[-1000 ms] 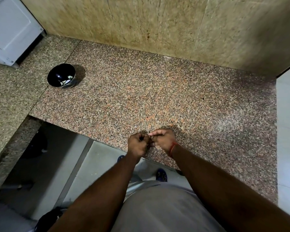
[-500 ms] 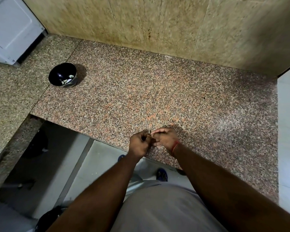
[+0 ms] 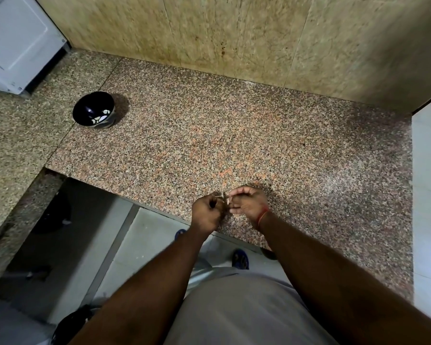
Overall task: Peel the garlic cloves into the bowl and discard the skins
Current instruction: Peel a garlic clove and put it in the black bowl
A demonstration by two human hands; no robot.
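Currently both grips, left hand (image 3: 207,212) and right hand (image 3: 248,204), are pinching one garlic clove (image 3: 224,198) at the bench's (image 3: 259,150) near edge: light, firm, its papery skin probably tearing best from an end.

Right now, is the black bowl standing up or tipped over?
Standing up. The black bowl sits on the counter with its open mouth facing up, and a few pale pieces, maybe peeled garlic, show inside.

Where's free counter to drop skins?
Bare granite counter runs from the dark bowl right to the white tile edge, wall down to the hands. Crowded only at the front edge: left hand and right hand meet on the garlic clove.
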